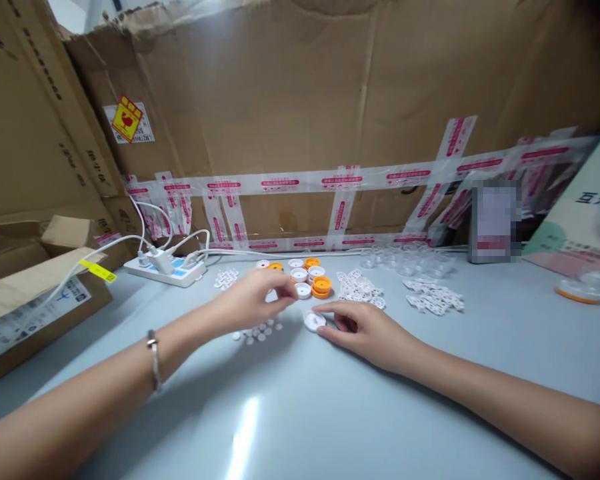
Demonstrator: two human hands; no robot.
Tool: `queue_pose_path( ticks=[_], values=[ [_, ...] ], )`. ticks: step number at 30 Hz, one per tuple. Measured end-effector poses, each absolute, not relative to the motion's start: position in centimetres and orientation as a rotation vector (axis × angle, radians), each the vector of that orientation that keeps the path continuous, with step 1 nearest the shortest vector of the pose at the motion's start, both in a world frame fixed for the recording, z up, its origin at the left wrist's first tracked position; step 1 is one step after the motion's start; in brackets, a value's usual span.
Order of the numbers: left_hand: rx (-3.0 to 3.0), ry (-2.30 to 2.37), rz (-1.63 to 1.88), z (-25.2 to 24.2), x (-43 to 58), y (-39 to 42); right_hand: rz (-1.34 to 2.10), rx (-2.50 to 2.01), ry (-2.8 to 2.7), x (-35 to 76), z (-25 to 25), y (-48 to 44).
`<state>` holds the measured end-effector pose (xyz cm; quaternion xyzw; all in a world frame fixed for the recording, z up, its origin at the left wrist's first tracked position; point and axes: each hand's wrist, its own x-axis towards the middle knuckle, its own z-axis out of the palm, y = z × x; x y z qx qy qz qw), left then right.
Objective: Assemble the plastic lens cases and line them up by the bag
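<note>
My left hand (253,300) hovers over the table with its fingers pinched together near a white cap (303,290); what the fingertips hold is too small to make out. My right hand (363,328) rests on the table, thumb and fingers closed around a white round cap (313,321). Several small white discs (259,331) lie under the left hand. Behind the hands stands a cluster of white and orange caps (316,279).
Piles of small white parts (359,288) (434,296) and clear cups (410,261) lie at the back. A white power strip (166,269) with cables sits at back left, next to a cardboard box (25,300). Taped cardboard walls (290,120) surround the table. An orange lid (577,293) lies far right.
</note>
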<state>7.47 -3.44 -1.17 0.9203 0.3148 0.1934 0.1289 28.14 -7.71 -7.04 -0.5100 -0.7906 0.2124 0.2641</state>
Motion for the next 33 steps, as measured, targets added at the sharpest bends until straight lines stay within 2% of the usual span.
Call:
queue_pose_path(
  ticks=[8,33],
  values=[
    [2.511,1.006,0.757,-5.5,10.3,-3.9,0.566,-1.397,-2.144,28.3,-7.3,-7.5],
    [2.702,0.833,0.698,-5.3,9.4,-4.4,0.585,-1.288,-2.029,28.8,-7.6,-7.6]
  ],
)
